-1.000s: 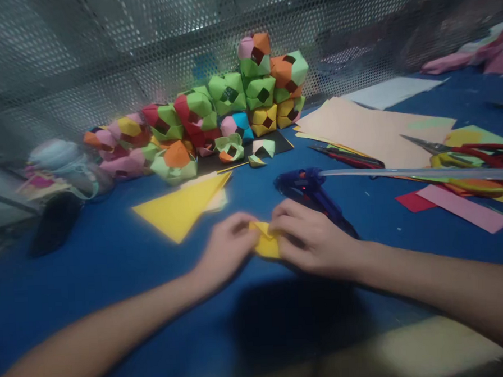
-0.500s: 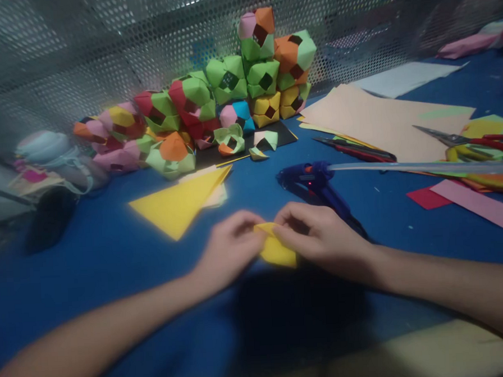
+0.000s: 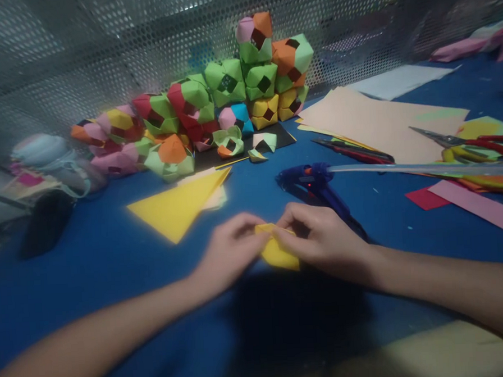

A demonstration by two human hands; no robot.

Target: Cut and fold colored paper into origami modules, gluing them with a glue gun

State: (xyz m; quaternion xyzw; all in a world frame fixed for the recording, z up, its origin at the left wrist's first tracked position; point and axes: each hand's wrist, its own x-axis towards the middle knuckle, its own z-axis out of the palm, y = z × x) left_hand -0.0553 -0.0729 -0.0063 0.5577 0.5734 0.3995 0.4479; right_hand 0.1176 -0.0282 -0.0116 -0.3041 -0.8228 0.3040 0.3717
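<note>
Between my two hands, over the blue tabletop (image 3: 112, 269), is a small folded piece of yellow paper (image 3: 278, 257). My left hand (image 3: 233, 247) pinches its left edge with thumb and fingers. The thumb and fingers of my right hand (image 3: 315, 236) grip its upper right side and cover part of it. Just beyond my right hand lies a blue glue gun (image 3: 307, 175) with a small red light and a long clear glue stick (image 3: 406, 170) out of its back. A larger folded yellow sheet (image 3: 174, 208) rests on paler paper past my left hand.
Folded paper cubes (image 3: 224, 82) in many colours are stacked along a perforated metal screen (image 3: 151, 42). Right of them lie beige sheets (image 3: 374, 117), red-handled scissors (image 3: 451, 138) and a pink strip (image 3: 475, 205). A pale blue cup-like object (image 3: 42, 149) stands far left.
The folded yellow paper stays in both hands, with my right thumb slightly lower over its fold. The whole view has shifted slightly; the things on the table stay in place.
</note>
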